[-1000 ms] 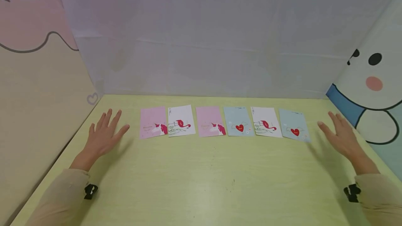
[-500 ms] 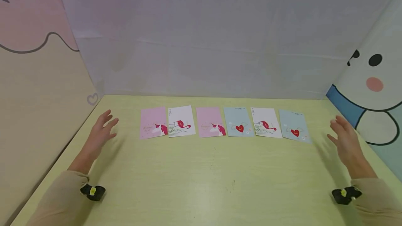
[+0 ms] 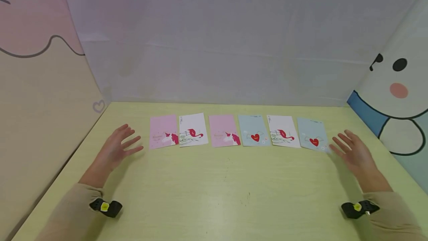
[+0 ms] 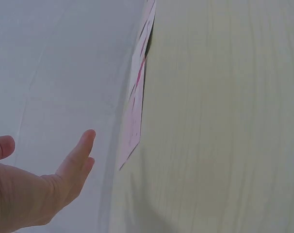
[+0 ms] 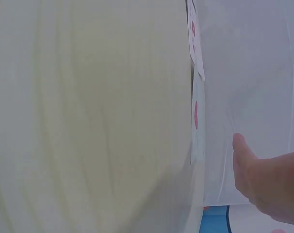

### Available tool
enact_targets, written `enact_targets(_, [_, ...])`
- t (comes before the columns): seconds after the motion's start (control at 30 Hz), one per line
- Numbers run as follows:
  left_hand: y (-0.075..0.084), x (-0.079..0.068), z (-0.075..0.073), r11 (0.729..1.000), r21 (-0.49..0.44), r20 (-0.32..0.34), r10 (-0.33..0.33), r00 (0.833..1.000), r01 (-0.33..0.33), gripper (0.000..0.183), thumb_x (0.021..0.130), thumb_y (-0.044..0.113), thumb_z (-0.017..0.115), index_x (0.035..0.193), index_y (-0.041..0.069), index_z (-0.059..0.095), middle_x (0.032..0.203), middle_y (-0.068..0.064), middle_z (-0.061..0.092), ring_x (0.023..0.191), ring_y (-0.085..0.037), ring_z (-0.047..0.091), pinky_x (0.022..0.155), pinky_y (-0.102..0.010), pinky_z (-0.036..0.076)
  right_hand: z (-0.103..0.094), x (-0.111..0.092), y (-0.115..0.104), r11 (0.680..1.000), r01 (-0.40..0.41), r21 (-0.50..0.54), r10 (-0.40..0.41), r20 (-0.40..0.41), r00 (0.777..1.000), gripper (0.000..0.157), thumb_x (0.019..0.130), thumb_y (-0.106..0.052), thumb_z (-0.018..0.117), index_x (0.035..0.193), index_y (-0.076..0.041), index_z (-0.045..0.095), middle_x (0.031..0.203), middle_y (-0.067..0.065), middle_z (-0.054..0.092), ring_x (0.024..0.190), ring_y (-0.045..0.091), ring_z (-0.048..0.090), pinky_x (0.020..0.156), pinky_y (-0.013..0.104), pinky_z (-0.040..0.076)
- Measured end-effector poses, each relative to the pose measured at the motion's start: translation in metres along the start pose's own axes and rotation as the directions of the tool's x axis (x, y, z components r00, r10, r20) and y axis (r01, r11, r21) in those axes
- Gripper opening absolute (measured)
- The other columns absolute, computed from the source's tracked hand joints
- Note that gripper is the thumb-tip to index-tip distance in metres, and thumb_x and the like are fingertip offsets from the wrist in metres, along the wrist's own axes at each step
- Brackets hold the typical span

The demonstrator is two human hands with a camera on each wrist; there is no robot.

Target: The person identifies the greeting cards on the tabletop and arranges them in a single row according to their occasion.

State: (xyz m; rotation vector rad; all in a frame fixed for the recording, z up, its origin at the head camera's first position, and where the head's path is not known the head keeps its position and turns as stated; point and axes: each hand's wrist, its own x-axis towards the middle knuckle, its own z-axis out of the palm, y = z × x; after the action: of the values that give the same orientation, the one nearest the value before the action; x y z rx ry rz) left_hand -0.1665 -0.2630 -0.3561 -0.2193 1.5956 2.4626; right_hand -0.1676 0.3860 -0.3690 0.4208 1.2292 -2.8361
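Observation:
Several cards lie in a row across the far part of the table. From the left come a pink unicorn card (image 3: 164, 132), a white flamingo card (image 3: 193, 129) and a second pink unicorn card (image 3: 224, 130). A light blue heart card (image 3: 254, 130), another white flamingo card (image 3: 283, 131) and another blue heart card (image 3: 313, 134) follow to the right. My left hand (image 3: 117, 148) hovers left of the row, fingers spread, palm turned inward, holding nothing. Beyond the right end, my right hand (image 3: 356, 155) is likewise raised and bare, its fingertips close to the last blue card.
The pale wood-grain table (image 3: 220, 189) extends toward me. A white cloth wall (image 3: 214, 47) stands behind it, with printed panels on the left (image 3: 40, 103) and right (image 3: 394, 122). Black wrist straps (image 3: 106, 207) sit over both beige sleeves.
Both hands have turned from palms down to palms facing inward. In the last half second they have moved a little toward the row and their fingers have spread. The cards stay in place.

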Motion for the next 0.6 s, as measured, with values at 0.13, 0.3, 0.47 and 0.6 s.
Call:
enact_targets(0.13, [-0.004, 0.001, 0.007, 0.999, 0.035, 0.015, -0.019, 1.000, 0.018, 0.078, 0.091, 0.024, 0.049, 0.141, 0.011, -0.010, 0.141, -0.014, 0.001, 0.115, -0.025, 0.037, 0.086, -0.041, 0.041, 0.005, 0.000, 0.007, 1.000, -0.023, -0.004, 0.023, 0.035, 0.999, 0.039, 0.091, -0.019, 0.050, 0.123, -0.025, 0.029, 0.120, -0.004, 0.028, 0.080, 0.020, 0.059, 0.080, 0.037, 0.047])
enact_targets(0.3, [-0.009, 0.001, 0.017, 0.990, 0.139, 0.027, -0.016, 0.999, 0.013, 0.073, 0.094, 0.028, 0.042, 0.140, 0.009, -0.011, 0.143, -0.018, -0.006, 0.127, -0.035, 0.016, 0.087, -0.040, 0.041, 0.014, -0.002, 0.015, 0.997, -0.040, -0.071, 0.045, 0.069, 0.997, 0.032, 0.091, -0.020, 0.050, 0.118, -0.021, 0.033, 0.127, 0.002, 0.022, 0.082, 0.019, 0.059, 0.082, 0.037, 0.045])
enact_targets(0.47, [-0.013, 0.002, 0.025, 0.982, 0.188, 0.041, -0.029, 0.999, 0.021, 0.071, 0.094, 0.030, 0.040, 0.140, 0.009, -0.010, 0.143, -0.019, -0.004, 0.127, -0.037, 0.015, 0.087, -0.041, 0.040, 0.025, -0.003, 0.022, 0.986, -0.059, -0.154, 0.072, 0.086, 0.994, 0.032, 0.090, -0.021, 0.050, 0.116, -0.019, 0.032, 0.119, 0.005, 0.027, 0.084, 0.018, 0.058, 0.081, 0.037, 0.046])
enact_targets(0.6, [-0.016, 0.003, 0.030, 0.972, 0.233, 0.052, -0.024, 0.998, 0.011, 0.070, 0.095, 0.031, 0.039, 0.140, 0.007, -0.009, 0.143, -0.020, -0.001, 0.126, -0.039, 0.017, 0.086, -0.042, 0.040, 0.034, -0.002, 0.028, 0.973, -0.071, -0.221, 0.092, 0.085, 0.992, 0.038, 0.090, -0.022, 0.051, 0.120, -0.018, 0.029, 0.120, 0.006, 0.027, 0.087, 0.016, 0.057, 0.083, 0.038, 0.044])
